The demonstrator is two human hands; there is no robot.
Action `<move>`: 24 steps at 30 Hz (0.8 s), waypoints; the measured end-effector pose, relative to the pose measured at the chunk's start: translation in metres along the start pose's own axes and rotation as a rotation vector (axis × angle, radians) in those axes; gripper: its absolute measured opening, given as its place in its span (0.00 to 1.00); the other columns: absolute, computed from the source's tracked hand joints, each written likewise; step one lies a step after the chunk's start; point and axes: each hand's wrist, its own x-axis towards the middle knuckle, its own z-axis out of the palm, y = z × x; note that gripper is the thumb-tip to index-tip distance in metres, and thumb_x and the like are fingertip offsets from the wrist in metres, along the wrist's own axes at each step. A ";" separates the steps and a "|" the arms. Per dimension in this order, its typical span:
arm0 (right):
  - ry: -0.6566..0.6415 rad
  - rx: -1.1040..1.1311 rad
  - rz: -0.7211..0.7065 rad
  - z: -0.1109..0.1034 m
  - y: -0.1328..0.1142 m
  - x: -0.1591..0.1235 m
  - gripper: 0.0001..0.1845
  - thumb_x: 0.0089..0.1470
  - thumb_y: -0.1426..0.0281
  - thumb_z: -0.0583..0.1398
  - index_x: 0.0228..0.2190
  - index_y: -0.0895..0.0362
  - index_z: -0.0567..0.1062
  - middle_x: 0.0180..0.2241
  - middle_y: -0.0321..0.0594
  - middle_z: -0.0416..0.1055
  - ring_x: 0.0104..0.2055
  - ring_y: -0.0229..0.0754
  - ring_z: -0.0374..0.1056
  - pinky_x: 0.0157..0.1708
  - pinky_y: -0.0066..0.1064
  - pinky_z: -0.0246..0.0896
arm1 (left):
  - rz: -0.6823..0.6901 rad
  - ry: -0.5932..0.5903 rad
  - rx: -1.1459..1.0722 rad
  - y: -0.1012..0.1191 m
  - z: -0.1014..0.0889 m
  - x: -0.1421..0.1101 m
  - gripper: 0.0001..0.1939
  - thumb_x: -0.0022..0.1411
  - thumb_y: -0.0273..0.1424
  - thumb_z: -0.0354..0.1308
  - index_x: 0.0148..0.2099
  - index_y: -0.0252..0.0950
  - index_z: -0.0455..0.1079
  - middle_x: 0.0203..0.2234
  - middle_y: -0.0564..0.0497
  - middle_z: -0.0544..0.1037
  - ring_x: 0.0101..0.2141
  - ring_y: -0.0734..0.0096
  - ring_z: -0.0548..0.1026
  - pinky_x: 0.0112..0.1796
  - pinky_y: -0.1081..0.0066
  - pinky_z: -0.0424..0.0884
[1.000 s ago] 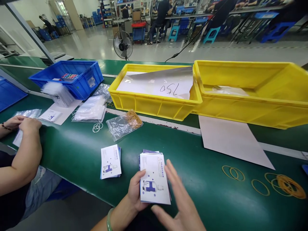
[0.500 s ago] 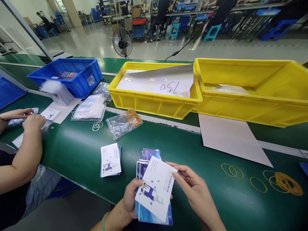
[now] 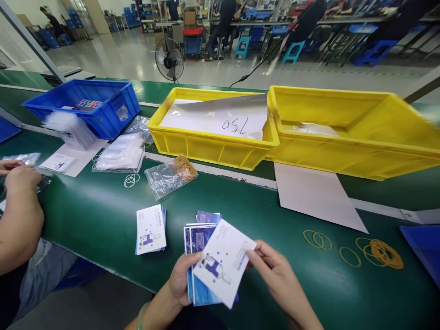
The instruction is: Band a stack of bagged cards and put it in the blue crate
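My left hand (image 3: 184, 277) is closed around a stack of blue printed cards (image 3: 202, 238), its thumb on top. Over that stack lies a tilted white card (image 3: 223, 263) with a purple-and-white bottle-like picture. The upper right corner of the white card is pinched by my right hand (image 3: 271, 270) between thumb and fingers. Further left on the green table sits another stack of cards (image 3: 151, 229), white on top with blue edges below. Part of the held stack is hidden beneath the white card.
Two yellow bins (image 3: 213, 153) and a blue bin (image 3: 120, 114) line the back. Nearby lie a bag of rubber bands (image 3: 172, 176), plastic sleeves (image 3: 120, 153), loose rubber bands (image 3: 385, 254) and a white sheet (image 3: 316, 197). A co-worker's arm (image 3: 22, 206) is at left.
The white card has turned and slid to the right over the held stack, with my right hand on its corner. The whole view has shifted slightly, moving most table items leftward in the picture.
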 end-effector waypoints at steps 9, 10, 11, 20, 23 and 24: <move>0.437 -0.379 0.066 -0.076 0.014 0.011 0.34 0.49 0.42 0.61 0.44 0.58 0.76 0.40 0.57 0.78 0.42 0.64 0.74 0.39 0.55 0.73 | -0.016 -0.054 0.027 0.022 0.009 -0.007 0.25 0.56 0.43 0.63 0.49 0.29 0.75 0.38 0.40 0.81 0.47 0.44 0.77 0.53 0.52 0.66; 0.471 -0.533 -0.037 -0.072 0.020 0.010 0.35 0.52 0.44 0.60 0.49 0.59 0.74 0.45 0.59 0.76 0.47 0.67 0.71 0.43 0.60 0.70 | -0.022 -0.014 0.041 0.023 0.007 -0.007 0.23 0.56 0.42 0.64 0.48 0.29 0.76 0.36 0.40 0.82 0.46 0.45 0.77 0.53 0.53 0.67; 0.455 -0.661 -0.173 -0.064 0.025 0.008 0.35 0.55 0.47 0.59 0.54 0.59 0.71 0.51 0.60 0.72 0.53 0.68 0.68 0.48 0.63 0.67 | -0.026 0.037 0.057 0.023 0.005 -0.007 0.22 0.55 0.40 0.65 0.46 0.29 0.76 0.34 0.41 0.82 0.45 0.46 0.78 0.53 0.54 0.67; -0.237 -0.829 -0.940 0.005 0.009 -0.016 0.28 0.62 0.76 0.57 0.60 0.43 0.66 0.56 0.39 0.71 0.61 0.52 0.63 0.52 0.46 0.69 | 0.018 0.148 0.140 0.017 0.009 -0.003 0.21 0.52 0.36 0.70 0.44 0.28 0.76 0.32 0.42 0.82 0.38 0.50 0.80 0.48 0.54 0.73; -0.246 -0.693 -0.964 0.002 -0.002 -0.019 0.24 0.63 0.74 0.57 0.58 0.43 0.69 0.49 0.39 0.77 0.53 0.51 0.72 0.46 0.42 0.74 | 0.035 0.168 0.128 0.020 0.008 -0.004 0.19 0.54 0.36 0.68 0.43 0.27 0.76 0.31 0.42 0.82 0.35 0.54 0.81 0.45 0.59 0.74; -0.234 -0.611 -0.951 0.000 -0.005 -0.022 0.23 0.64 0.74 0.57 0.58 0.43 0.70 0.47 0.39 0.78 0.50 0.51 0.74 0.44 0.42 0.75 | 0.047 0.173 0.111 0.021 0.007 -0.005 0.19 0.54 0.36 0.68 0.42 0.27 0.76 0.31 0.42 0.82 0.34 0.56 0.81 0.44 0.61 0.75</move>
